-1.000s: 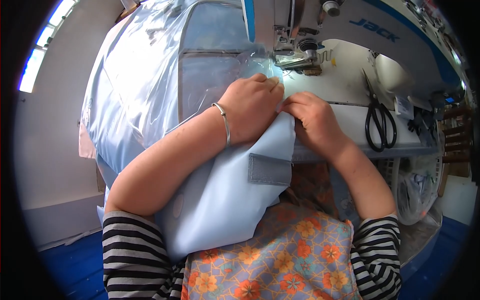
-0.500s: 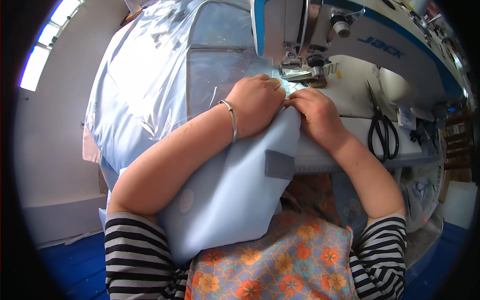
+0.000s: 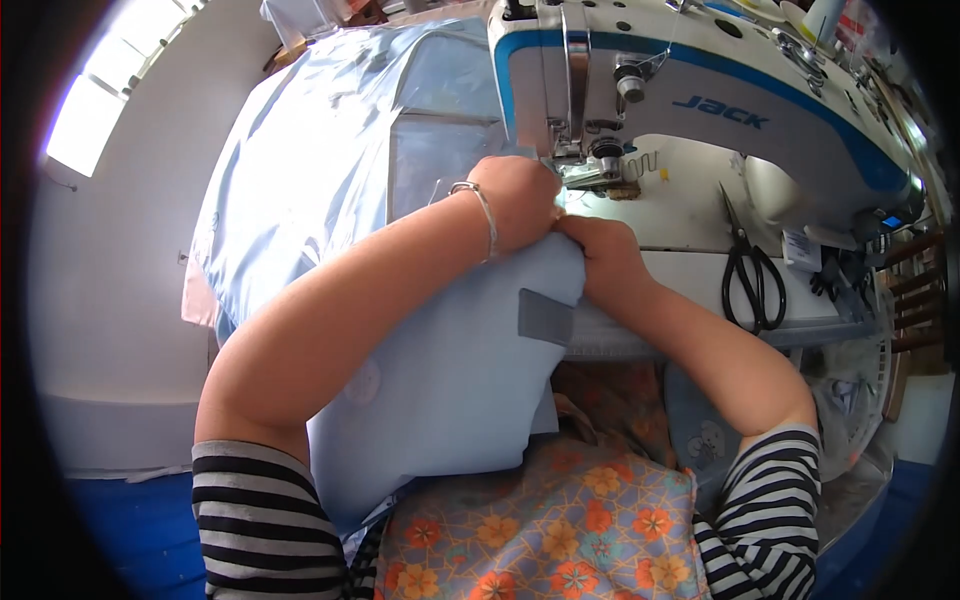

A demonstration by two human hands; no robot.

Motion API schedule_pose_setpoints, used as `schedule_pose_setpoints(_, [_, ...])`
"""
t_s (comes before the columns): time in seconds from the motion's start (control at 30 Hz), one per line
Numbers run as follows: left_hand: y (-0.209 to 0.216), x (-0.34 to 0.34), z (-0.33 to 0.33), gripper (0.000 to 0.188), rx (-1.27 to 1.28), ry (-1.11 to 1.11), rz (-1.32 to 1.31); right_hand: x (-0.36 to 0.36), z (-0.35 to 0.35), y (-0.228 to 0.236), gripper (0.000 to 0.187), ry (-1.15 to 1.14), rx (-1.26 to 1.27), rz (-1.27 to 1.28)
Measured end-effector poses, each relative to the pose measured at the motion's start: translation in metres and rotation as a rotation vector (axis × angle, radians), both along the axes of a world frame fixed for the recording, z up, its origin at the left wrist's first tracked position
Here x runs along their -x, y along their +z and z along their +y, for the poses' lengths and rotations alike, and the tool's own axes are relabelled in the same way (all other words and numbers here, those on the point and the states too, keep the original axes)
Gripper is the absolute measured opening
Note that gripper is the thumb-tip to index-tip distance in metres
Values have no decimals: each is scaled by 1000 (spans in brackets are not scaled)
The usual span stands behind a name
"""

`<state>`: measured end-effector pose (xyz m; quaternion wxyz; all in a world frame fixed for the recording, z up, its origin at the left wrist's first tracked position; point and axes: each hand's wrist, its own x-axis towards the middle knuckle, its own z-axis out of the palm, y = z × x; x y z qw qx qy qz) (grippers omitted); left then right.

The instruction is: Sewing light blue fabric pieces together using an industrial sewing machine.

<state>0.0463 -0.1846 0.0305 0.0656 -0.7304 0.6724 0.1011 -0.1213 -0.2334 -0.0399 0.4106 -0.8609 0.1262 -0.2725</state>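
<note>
Light blue fabric (image 3: 450, 370) with a grey patch (image 3: 545, 317) hangs from the sewing machine (image 3: 600, 70) over my lap. Its far part is covered with clear, shiny plastic (image 3: 290, 170). My left hand (image 3: 515, 200), with a silver bracelet at the wrist, is closed on the fabric just left of the presser foot (image 3: 590, 172); its fingertips are mostly hidden. Close beside it, my right hand (image 3: 605, 250) pinches the fabric's right edge in front of the foot. The needle point cannot be made out.
Black-handled scissors (image 3: 752, 265) lie on the machine table (image 3: 680, 285), right of my right hand. A clear plastic bag (image 3: 840, 400) hangs at the table's right end. A white wall (image 3: 110, 310) stands at the left, above a blue floor (image 3: 140, 530).
My left hand has turned, its knuckles now rounded up and its fingers tucked from sight. My right hand still pinches the edge, slightly lower. The whole view has shifted a little.
</note>
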Motion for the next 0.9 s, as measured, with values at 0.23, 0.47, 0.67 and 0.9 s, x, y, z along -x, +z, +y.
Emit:
schedule_pose_setpoints(0.23, [-32, 13, 28, 34, 323, 2, -86, 22, -30, 4, 19, 240, 434, -77])
schedule_pose_setpoints(0.47, [-13, 0, 10, 18, 239, -81, -131, 0, -5, -5, 17, 64, 467, -132])
schedule_pose_setpoints(0.67, [-26, 20, 24, 18, 292, 27, -135, 20, -7, 2, 14, 165, 389, -87])
schedule_pose_setpoints(0.9, [-33, -1, 29, 19, 450, -213, 7, 21, -17, 3, 17, 228, 303, -83])
